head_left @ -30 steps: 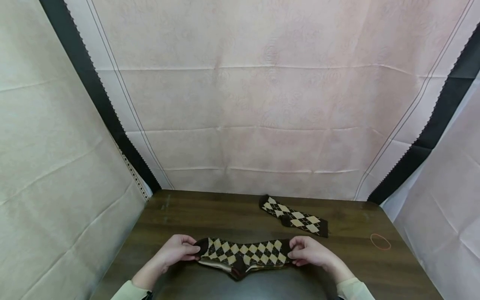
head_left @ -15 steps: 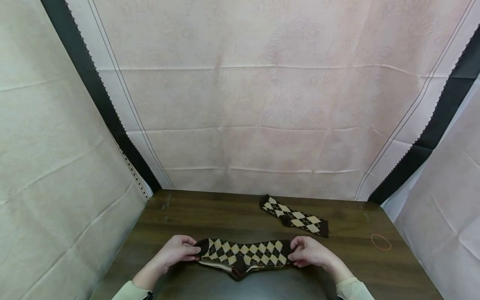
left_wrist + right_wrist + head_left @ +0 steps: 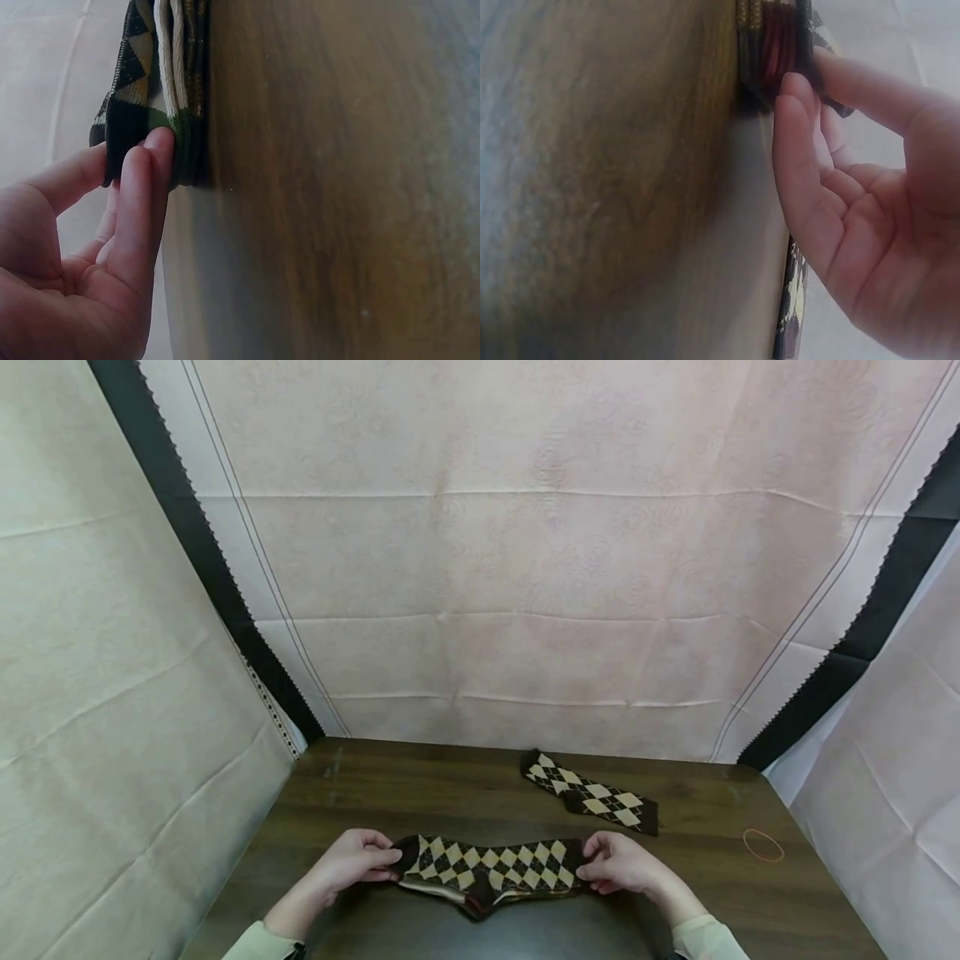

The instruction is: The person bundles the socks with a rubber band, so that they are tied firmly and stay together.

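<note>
A brown and tan argyle sock (image 3: 491,867) lies sideways near the front of the table, on top of a stack of other socks with white, green and dark red edges. My left hand (image 3: 363,862) pinches its dark left end between thumb and fingers. At the opposite dark end, my right hand (image 3: 615,862) pinches the same sock. In the left wrist view, the left fingertips (image 3: 154,142) lie between the top sock and the layers (image 3: 178,60) beneath. Dark red layers (image 3: 778,45) show beside the right fingertips (image 3: 795,97) in the right wrist view.
Another argyle sock (image 3: 592,791) lies slanted toward the back of the brown wooden table (image 3: 420,793). A thin reddish-orange rubber band (image 3: 762,845) is at the right. Pale fabric sheets (image 3: 525,568) hang behind the table and at both sides.
</note>
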`<state>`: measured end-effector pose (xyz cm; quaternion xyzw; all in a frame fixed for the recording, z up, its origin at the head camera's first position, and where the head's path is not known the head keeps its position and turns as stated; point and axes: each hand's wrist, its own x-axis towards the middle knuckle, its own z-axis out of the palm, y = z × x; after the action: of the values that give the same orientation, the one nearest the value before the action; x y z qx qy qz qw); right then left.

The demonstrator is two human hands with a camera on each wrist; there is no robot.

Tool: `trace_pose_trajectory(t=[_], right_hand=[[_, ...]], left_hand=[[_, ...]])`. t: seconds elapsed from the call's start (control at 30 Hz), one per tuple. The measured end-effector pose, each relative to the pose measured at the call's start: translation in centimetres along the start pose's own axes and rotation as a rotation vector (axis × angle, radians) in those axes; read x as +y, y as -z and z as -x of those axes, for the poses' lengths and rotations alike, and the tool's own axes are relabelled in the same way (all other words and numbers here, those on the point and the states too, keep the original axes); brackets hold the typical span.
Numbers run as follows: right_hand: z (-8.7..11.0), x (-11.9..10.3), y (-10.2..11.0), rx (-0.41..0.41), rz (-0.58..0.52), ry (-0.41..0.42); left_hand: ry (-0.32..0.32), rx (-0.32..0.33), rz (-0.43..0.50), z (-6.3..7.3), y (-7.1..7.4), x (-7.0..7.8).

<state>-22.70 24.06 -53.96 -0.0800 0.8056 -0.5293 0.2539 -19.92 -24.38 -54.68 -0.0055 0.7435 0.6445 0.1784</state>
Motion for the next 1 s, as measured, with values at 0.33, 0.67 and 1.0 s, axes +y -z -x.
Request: trace_pose_trajectory(t=[0.33, 0.67, 1.0], right_hand=[[0.0, 0.0, 0.5, -0.025, -0.013, 0.0], [0.0, 0.0, 1.5, -0.005, -0.014, 0.015], [0.0, -0.4, 3.1, 0.033, -0.019, 0.036]], left_hand=[[0.002, 0.007, -0.063, 0.0, 0.8, 0.6], [-0.033, 0.043, -0.049, -0.4, 2.0, 1.7], [-0.088, 0.065, -0.066, -1.8, 2.5, 3.5]])
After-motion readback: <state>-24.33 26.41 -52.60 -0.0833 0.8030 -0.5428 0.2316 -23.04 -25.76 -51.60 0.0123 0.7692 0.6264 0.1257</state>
